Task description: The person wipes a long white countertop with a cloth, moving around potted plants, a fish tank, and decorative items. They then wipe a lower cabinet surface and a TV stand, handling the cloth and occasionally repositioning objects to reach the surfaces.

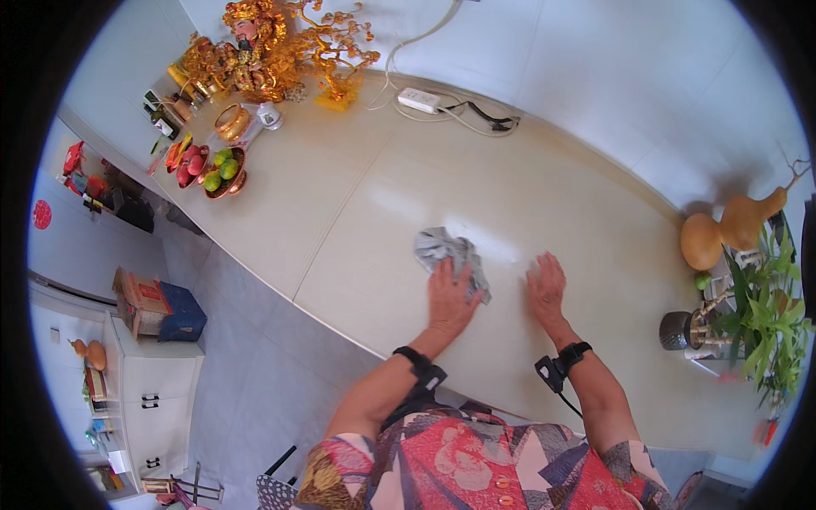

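Note:
A crumpled grey cloth (pixel 440 245) lies on the pale tabletop (pixel 382 261) in front of me. My left hand (pixel 449 299) presses down on it, fingers spread over its near side, and part of the cloth is hidden beneath the palm. To the right of the cloth, my right hand (pixel 546 287) is at the tabletop with nothing in it, its fingers extended. Whether its palm touches the surface I cannot tell. Each wrist wears a black strap with a small device.
Along the wall lies a white power strip (pixel 419 100) with coiled cables. Fruit bowls (pixel 226 178), a copper-coloured pot (pixel 232 122) and a golden statue (pixel 255 57) stand at the far left. Gourds (pixel 701 242) and a potted plant (pixel 676 330) line the right end.

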The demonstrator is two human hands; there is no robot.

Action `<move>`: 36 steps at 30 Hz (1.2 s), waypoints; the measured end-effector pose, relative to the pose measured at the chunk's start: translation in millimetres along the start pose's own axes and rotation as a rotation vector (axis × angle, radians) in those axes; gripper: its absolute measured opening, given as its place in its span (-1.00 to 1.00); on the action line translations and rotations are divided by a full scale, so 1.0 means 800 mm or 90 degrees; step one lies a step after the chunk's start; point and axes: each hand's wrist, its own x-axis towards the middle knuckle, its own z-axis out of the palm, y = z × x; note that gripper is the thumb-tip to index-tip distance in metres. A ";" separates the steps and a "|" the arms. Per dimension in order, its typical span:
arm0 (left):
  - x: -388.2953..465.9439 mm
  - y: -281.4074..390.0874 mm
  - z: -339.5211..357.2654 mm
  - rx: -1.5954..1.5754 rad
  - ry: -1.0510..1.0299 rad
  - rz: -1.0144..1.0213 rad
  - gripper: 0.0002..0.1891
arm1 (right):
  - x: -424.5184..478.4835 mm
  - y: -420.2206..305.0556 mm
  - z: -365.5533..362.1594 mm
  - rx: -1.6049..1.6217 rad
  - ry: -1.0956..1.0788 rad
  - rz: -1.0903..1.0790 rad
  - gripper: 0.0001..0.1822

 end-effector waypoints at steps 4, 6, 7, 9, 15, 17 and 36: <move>0.028 0.023 0.021 0.053 -0.069 0.135 -0.44 | -0.012 -0.005 -0.012 -0.094 -0.063 0.021 -0.55; 0.054 0.021 0.035 0.016 -0.065 0.202 -0.47 | -0.007 -0.015 -0.018 -0.109 -0.074 0.028 -0.55; 0.067 0.021 0.041 0.018 -0.061 0.207 -0.49 | -0.002 -0.020 -0.021 -0.118 -0.076 0.032 -0.55; 0.094 0.017 0.053 0.021 -0.052 0.215 -0.52 | -0.002 -0.021 -0.019 -0.117 -0.081 0.041 -0.56; 0.145 -0.076 0.063 0.206 0.011 0.148 -0.60 | -0.005 -0.018 -0.015 -0.130 -0.081 0.028 -0.56; 0.150 -0.123 0.039 0.276 0.021 0.092 -0.59 | -0.006 -0.015 -0.014 -0.137 -0.079 0.028 -0.56; -0.057 -0.336 -0.232 0.416 0.056 -0.425 -0.59 | -0.010 -0.014 -0.011 -0.155 -0.036 -0.026 -0.59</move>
